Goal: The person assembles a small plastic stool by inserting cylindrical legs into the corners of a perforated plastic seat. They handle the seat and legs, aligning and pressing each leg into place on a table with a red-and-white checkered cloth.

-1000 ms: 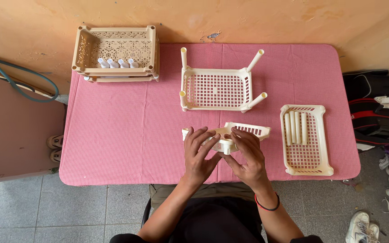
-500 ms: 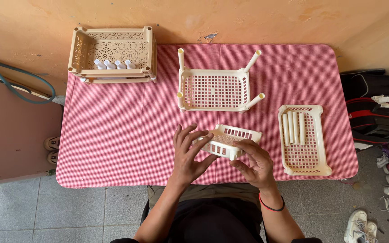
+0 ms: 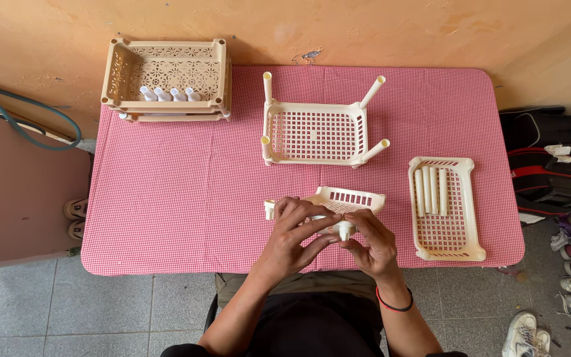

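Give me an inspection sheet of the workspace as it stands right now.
Surface: table under a red checked cloth.
Job's things: small cream basket tilted, held in both hands.
Clutter: cream basket with four posts; cream tray with loose posts; stacked beige baskets holding white tubes.
Grippers: left hand and right hand grip the small cream basket.
Cables: blue-green hose off the table's left.
Surroundings: orange wall; bags and shoes on the floor.
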